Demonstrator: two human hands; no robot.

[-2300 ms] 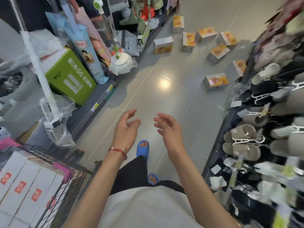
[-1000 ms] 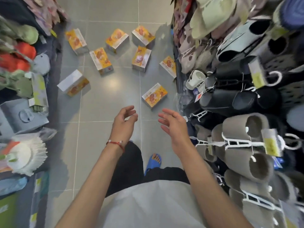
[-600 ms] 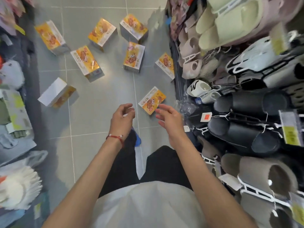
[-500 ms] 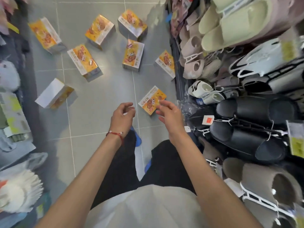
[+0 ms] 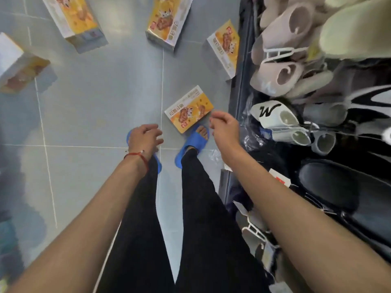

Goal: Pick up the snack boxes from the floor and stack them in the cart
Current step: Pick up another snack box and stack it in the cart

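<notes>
Retail shop aisle: grey tiled floor; dark display rack along its right edge, packed with foam slippers on white plastic hangers, one red-and-white price tag attached.

grey tiled floor, five yellow snack boxes scattered flat on it, nearest one touching blue sandal

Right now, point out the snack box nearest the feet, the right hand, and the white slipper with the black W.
nearest snack box (image 5: 189,108), head view, middle of its yellow top face.
right hand (image 5: 224,128), head view, back of the hand.
white slipper (image 5: 271,112), head view, strap bearing the black W.
</notes>
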